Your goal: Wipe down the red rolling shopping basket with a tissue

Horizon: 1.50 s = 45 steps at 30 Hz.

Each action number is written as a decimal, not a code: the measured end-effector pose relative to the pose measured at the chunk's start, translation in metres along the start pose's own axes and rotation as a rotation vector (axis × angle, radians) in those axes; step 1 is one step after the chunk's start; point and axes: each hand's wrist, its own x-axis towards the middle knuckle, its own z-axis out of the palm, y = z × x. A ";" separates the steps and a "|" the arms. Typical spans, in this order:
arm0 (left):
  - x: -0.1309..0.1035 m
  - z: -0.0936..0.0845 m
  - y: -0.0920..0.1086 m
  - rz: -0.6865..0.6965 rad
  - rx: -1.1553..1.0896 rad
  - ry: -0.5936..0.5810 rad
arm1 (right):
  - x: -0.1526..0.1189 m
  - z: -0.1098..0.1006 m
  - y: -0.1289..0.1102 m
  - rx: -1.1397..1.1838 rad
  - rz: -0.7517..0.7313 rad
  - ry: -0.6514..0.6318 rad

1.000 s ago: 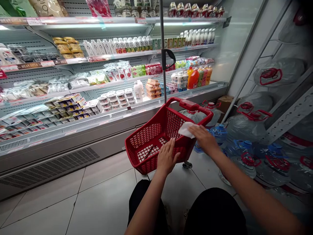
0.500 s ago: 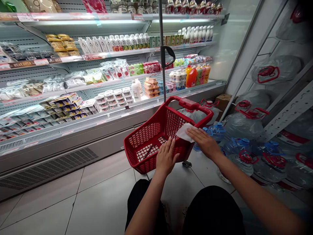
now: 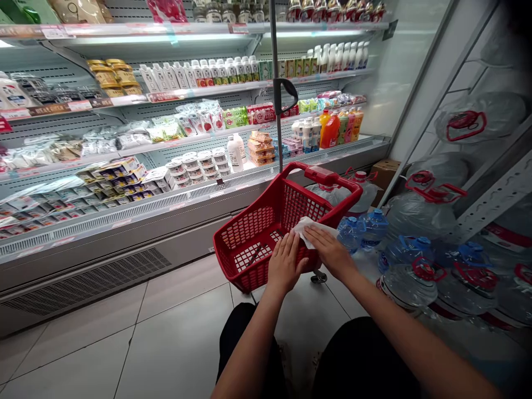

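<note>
A red plastic shopping basket cart (image 3: 266, 216) stands on the tiled floor in front of my knees. My left hand (image 3: 285, 260) lies on its near side rim, fingers stretched out flat and holding nothing. Just to its right, my right hand (image 3: 328, 246) presses a white cloth or tissue (image 3: 305, 224) against the same rim, the fingers covering part of it. Part of the cloth sticks out past the fingertips, close to my left fingers. The red handle (image 3: 322, 176) rises at the cart's far right end.
Behind the cart runs a refrigerated display case (image 3: 187, 213) stocked with yogurt tubs, cartons and bottles. A grey door handle (image 3: 285, 97) stands upright before it. Several large water bottles (image 3: 409, 285) crowd the floor and rack on the right. A cardboard box (image 3: 384, 174) sits behind them.
My right hand has slid the cloth leftward along the rim, closer to my left hand. The left hand stays in nearly the same place on the cart. The view has shifted slightly.
</note>
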 end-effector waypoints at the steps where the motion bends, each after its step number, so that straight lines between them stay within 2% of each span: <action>1: -0.003 -0.002 -0.005 0.002 0.009 -0.005 | 0.000 -0.001 0.003 0.002 -0.006 -0.008; 6: -0.034 -0.014 -0.031 -0.040 0.057 -0.011 | 0.002 -0.022 0.060 -0.046 0.127 0.051; 8: -0.042 -0.015 -0.034 -0.070 0.062 -0.008 | 0.005 -0.022 0.070 -0.056 0.182 0.078; 11: -0.042 -0.012 -0.029 -0.118 0.052 -0.009 | 0.009 -0.006 0.049 -0.029 0.186 0.072; 15: -0.032 -0.011 -0.021 -0.132 0.037 -0.016 | 0.011 0.020 -0.005 0.060 0.071 0.000; 17: -0.030 -0.013 -0.021 -0.114 0.026 -0.027 | 0.009 0.024 -0.015 0.077 0.017 -0.025; 19: -0.032 -0.016 -0.027 -0.101 0.011 -0.039 | 0.006 0.020 -0.006 0.070 -0.009 -0.040; 24: -0.053 -0.027 -0.050 -0.194 -0.022 -0.058 | 0.005 0.004 0.054 0.003 0.100 -0.003; 26: -0.061 -0.028 -0.056 -0.232 -0.033 -0.063 | 0.008 0.006 0.060 -0.004 0.141 0.023; 28: -0.064 -0.027 -0.058 -0.251 -0.034 -0.061 | 0.011 0.016 0.044 0.010 0.162 0.037; 30: -0.063 -0.024 -0.056 -0.264 -0.022 -0.054 | 0.013 0.028 0.013 0.048 0.146 0.025; 33: -0.059 -0.020 -0.054 -0.261 0.001 -0.057 | 0.013 0.042 -0.036 0.126 0.057 -0.029; 35: -0.058 -0.020 -0.056 -0.249 0.013 -0.059 | 0.011 0.043 -0.049 0.154 0.001 -0.056; 37: -0.059 -0.020 -0.059 -0.241 0.022 -0.056 | 0.010 0.039 -0.039 0.155 -0.019 -0.064; 42: -0.062 -0.020 -0.062 -0.242 0.041 -0.036 | 0.010 0.024 0.033 0.114 0.094 -0.001; 44: -0.062 -0.019 -0.057 -0.243 0.050 -0.017 | 0.011 0.023 0.045 0.112 0.136 0.014; 45: -0.062 -0.018 -0.054 -0.247 0.054 -0.008 | 0.012 0.025 0.043 0.115 0.154 0.019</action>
